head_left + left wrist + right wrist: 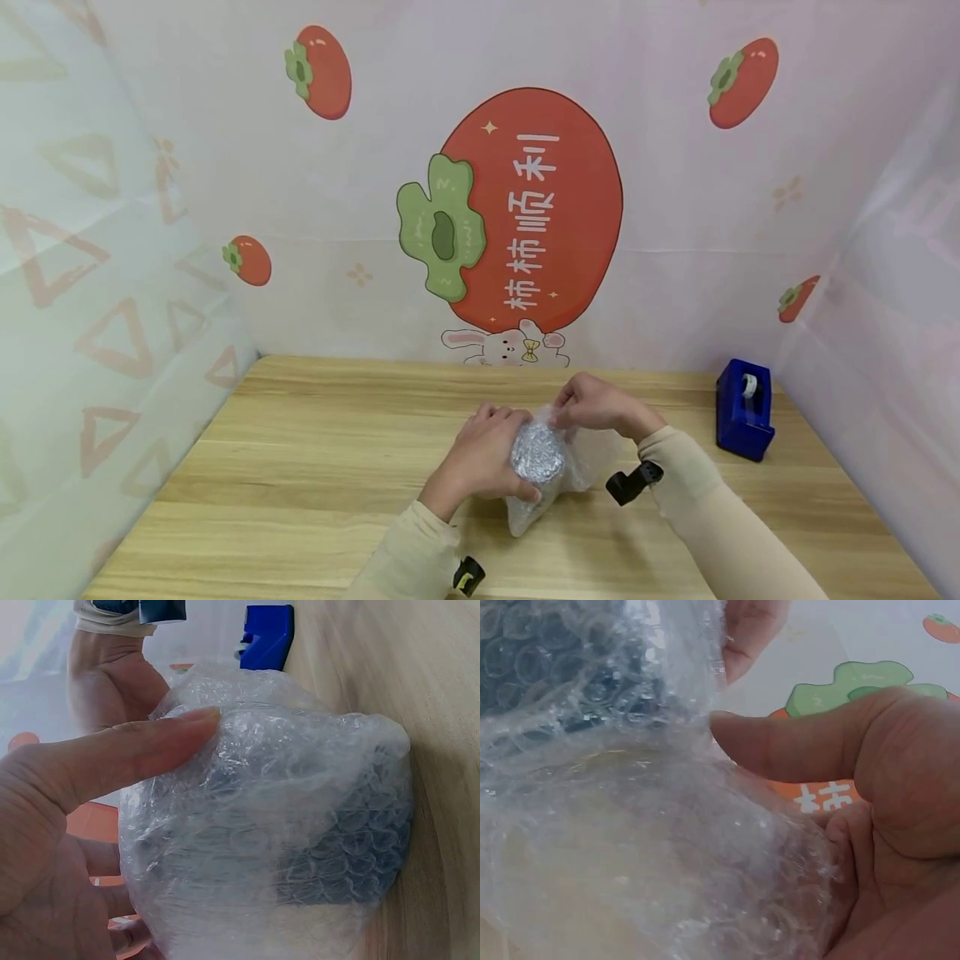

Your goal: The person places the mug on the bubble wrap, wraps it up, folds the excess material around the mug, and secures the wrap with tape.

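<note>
A rounded bundle in clear bubble wrap (pixel 537 454) stands on the table in front of me. Something dark shows through the wrap in the left wrist view (pixel 337 840), but its kind cannot be made out. My left hand (pixel 486 457) grips the bundle from its left side, thumb near and fingers round the far side. At the bundle's upper right, my right hand (pixel 596 407) pinches the bubble wrap. A loose flap of wrap (pixel 667 855) spreads out beside the bundle under the right thumb; the right fingertips are partly hidden behind it.
A blue tape dispenser (pixel 744 410) with a small roll stands at the table's back right. The wooden table (pixel 300 467) ends at a printed backdrop (pixel 660 250) with persimmon pictures. Fabric walls rise on the left and right.
</note>
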